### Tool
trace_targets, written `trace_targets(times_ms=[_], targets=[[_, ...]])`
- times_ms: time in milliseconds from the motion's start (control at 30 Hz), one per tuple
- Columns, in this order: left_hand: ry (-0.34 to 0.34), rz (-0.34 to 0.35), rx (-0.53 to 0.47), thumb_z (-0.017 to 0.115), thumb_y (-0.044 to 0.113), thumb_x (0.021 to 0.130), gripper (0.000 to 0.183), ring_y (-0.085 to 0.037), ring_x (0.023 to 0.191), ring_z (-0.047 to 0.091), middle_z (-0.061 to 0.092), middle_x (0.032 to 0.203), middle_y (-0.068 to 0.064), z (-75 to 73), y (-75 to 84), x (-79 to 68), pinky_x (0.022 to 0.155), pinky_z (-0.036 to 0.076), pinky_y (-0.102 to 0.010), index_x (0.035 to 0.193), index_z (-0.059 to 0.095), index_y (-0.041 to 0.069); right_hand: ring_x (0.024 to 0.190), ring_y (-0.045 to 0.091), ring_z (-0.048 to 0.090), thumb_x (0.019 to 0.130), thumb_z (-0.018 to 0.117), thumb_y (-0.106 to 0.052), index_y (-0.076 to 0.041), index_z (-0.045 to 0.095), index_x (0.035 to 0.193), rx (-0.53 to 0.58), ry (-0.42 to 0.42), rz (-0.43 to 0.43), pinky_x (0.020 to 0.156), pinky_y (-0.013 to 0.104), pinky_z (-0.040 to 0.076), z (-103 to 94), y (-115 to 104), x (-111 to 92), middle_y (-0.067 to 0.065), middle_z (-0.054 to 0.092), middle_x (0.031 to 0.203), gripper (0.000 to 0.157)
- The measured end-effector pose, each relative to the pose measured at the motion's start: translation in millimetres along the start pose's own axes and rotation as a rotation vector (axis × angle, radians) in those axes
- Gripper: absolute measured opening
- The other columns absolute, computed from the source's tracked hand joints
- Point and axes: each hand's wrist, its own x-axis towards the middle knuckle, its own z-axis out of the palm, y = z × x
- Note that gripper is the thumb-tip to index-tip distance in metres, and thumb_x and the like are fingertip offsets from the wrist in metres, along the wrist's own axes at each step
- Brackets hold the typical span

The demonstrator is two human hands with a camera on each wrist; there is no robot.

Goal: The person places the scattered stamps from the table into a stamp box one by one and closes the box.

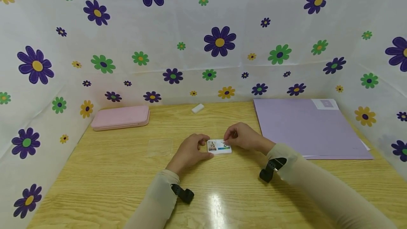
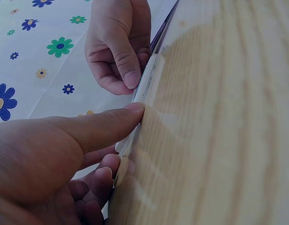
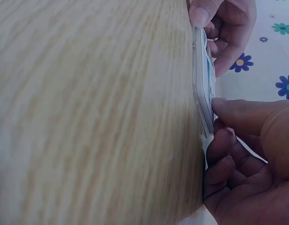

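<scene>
A small white printed card (image 1: 221, 148), with a picture at its left and a blue-green stripe, lies on a thin, clear-edged flat case (image 3: 199, 70) on the table. My left hand (image 1: 193, 150) grips the case's left end, thumb at the near edge and fingers at the far one. At the right end, my right hand (image 1: 243, 137) pinches the card between thumb and bent fingers, covering its upper right corner. Seen from the right wrist, the thumb tip (image 3: 219, 105) presses on the card's face. Left of the hands lies a clear plastic piece (image 1: 160, 147), flat on the wood.
A pink case (image 1: 121, 117) sits at the back left of the wooden table (image 1: 105, 183). At the back stands a small white block (image 1: 198, 108). Large purple folders (image 1: 311, 130) cover the right side. Flowered cloth (image 1: 190, 20) walls in the table.
</scene>
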Motion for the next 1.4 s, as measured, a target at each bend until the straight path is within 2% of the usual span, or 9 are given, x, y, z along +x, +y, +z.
trace_targets(times_ms=[300, 500, 967, 1400], targets=[[0.001, -0.007, -0.003, 0.084, 0.025, 0.082, 0.05, -0.017, 0.082, 0.046, 0.052, 0.097, 0.0, 0.1, -0.2, -0.5, 0.069, 0.038, -0.032, 0.125, 0.064, 0.011, 0.074, 0.015, 0.056, 0.09, 0.072, -0.006, -0.009, 0.074, 0.087, -0.008, -0.015, 0.002, 0.069, 0.03, 0.047, -0.5, 2.3, 0.8, -0.002, 0.067, 0.08, 0.005], [-0.001, -0.004, -0.002, 0.084, 0.025, 0.081, 0.051, -0.017, 0.082, 0.046, 0.052, 0.097, 0.0, -0.2, 0.5, -0.8, 0.069, 0.038, -0.032, 0.126, 0.064, 0.011, 0.076, 0.016, 0.056, 0.091, 0.071, -0.007, -0.008, 0.075, 0.088, 0.0, -0.022, -0.009, 0.073, 0.034, 0.047, -1.0, 1.1, -0.5, -0.002, 0.068, 0.082, 0.005], [0.003, 0.002, 0.012, 0.084, 0.026, 0.081, 0.051, -0.017, 0.08, 0.046, 0.052, 0.096, 0.0, -0.3, 0.8, -1.0, 0.068, 0.038, -0.032, 0.126, 0.064, 0.011, 0.078, 0.015, 0.057, 0.091, 0.07, -0.003, -0.007, 0.074, 0.088, -0.004, -0.031, -0.04, 0.074, 0.033, 0.048, -1.0, 1.0, 1.4, 0.0, 0.069, 0.086, 0.007], [0.001, 0.002, 0.01, 0.084, 0.026, 0.081, 0.051, -0.017, 0.081, 0.045, 0.052, 0.096, -0.001, 0.4, -1.0, 0.0, 0.069, 0.038, -0.032, 0.125, 0.064, 0.011, 0.076, 0.017, 0.054, 0.092, 0.069, -0.004, -0.01, 0.074, 0.089, 0.003, -0.007, 0.01, 0.07, 0.033, 0.045, -2.4, 0.1, 2.5, -0.002, 0.068, 0.084, 0.008]])
